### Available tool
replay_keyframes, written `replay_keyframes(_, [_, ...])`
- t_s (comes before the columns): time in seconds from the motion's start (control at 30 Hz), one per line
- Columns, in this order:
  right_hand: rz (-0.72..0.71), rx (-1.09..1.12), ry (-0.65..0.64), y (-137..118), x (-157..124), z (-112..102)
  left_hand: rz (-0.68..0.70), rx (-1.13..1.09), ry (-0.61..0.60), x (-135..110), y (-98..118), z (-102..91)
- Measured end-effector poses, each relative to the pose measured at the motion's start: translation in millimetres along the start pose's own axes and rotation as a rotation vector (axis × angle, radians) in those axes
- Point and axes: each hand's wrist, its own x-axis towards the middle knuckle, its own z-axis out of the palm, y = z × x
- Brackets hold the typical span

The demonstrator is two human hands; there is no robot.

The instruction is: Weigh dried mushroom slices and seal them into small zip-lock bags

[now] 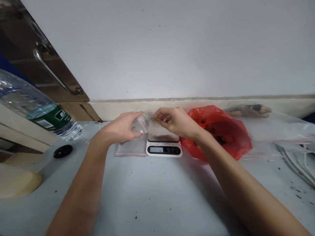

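My left hand (123, 127) grips a small clear zip bag (142, 124) between thumb and fingers, its mouth facing right. My right hand (176, 121) hovers over the plate of a white digital scale (164, 150), fingertips pinched close to the bag; whatever is in the pinch is too small to make out. Digits that look like 12 show on the scale's display. Under my left hand lie flat clear zip bags (130, 148), beside the scale. Right of the scale sits an open red plastic bag (231, 137) with dark contents, partly behind my right forearm.
At the left stand a water bottle (44, 111) with a green label and a pale yellowish container (22, 182), a black oval object (63, 151) between them. Large clear bags (275, 127) and white cables (297, 164) lie at the right. A wall (172, 49) rises behind.
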Motion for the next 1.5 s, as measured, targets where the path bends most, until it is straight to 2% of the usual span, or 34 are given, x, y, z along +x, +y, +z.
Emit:
replay_keyframes(0.1, [-0.166, 0.208, 0.030, -9.5, -6.5, -10.8, 0.062, -0.128, 0.034, -4.9, 7.9, -6.3])
replay_keyframes(0.2, [-0.220, 0.102, 0.053, -15.3, -13.5, -22.1, 0.101, -0.260, 0.092, -11.3, 15.3, -13.8])
replay_keyframes(0.3, [-0.227, -0.001, 0.055, -18.3, -19.2, -33.1, 0.163, -0.426, 0.107, -16.1, 19.4, -18.7])
replay_keyframes(0.4, [-0.223, 0.069, 0.079, -21.7, -21.8, -40.1, 0.194, -0.534, 0.093, -19.0, 22.6, -20.0])
replay_keyframes(0.53, [-0.211, 0.119, 0.202, -26.2, -21.9, -41.7, 0.161, -0.509, 0.095, -21.1, 27.9, -19.8])
replay_keyframes(0.67, [-0.094, 0.031, 0.300, -29.4, -23.5, -44.6, 0.113, -0.507, 0.114, -20.2, 30.1, -19.6])
replay_keyframes(0.77, [-0.027, 0.011, 0.281, -28.6, -25.9, -50.3, 0.121, -0.554, 0.133, -18.1, 29.7, -18.9])
replay_keyframes(0.9, [-0.103, 0.095, 0.247, -24.2, -27.2, -55.1, 0.189, -0.627, 0.159, -16.0, 31.4, -16.9])
replay_keyframes(1.0, [-0.143, 0.132, 0.185, -22.1, -27.9, -56.6, 0.242, -0.647, 0.263, -15.3, 33.6, -15.6])
replay_keyframes(1.3, [-0.095, 0.104, 0.072, -32.3, -29.0, -51.7, 0.380, -0.356, 0.465, -18.8, 42.7, -11.3])
replay_keyframes(1.4, [-0.109, 0.130, 0.046, -39.1, -27.2, -46.3, 0.410, -0.302, 0.452, -20.1, 48.4, -10.8])
replay_keyframes(1.5, [-0.133, 0.199, 0.006, -43.1, -26.1, -43.0, 0.445, -0.269, 0.387, -21.4, 51.9, -10.6])
